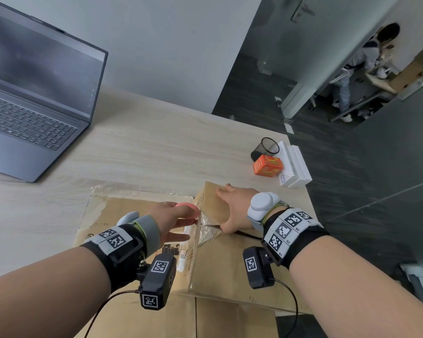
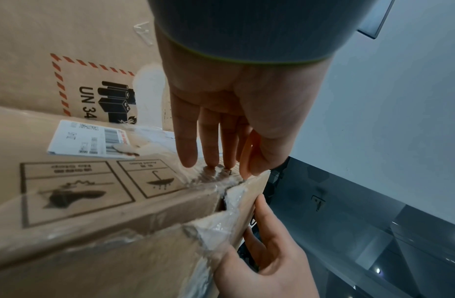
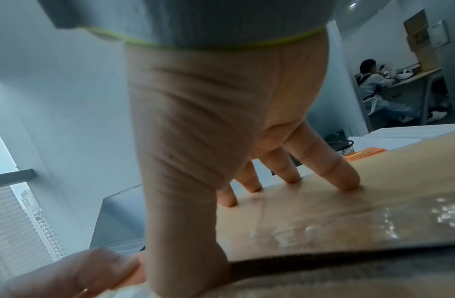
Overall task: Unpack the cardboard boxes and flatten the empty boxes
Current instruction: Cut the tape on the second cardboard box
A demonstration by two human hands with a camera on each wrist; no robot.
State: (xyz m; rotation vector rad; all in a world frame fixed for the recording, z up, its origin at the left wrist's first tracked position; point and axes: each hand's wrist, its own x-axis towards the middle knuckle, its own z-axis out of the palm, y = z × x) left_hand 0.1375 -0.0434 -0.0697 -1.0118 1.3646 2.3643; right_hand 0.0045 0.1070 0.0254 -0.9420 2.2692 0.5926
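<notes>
A brown cardboard box lies at the near edge of the table, with clear tape torn and crumpled at its seam. My left hand pinches a small round pink tool between thumb and forefinger, its tip at the torn tape. The other fingers stay straight over the box. My right hand holds the raised right flap, with fingers spread on top and the thumb under its edge. What is inside the box is hidden.
More cardboard with a red-striped UN label lies to the left of the box. An open laptop stands at the back left. A mesh pen cup, an orange carton and white boxes sit near the table's right edge. A person sits in the far room.
</notes>
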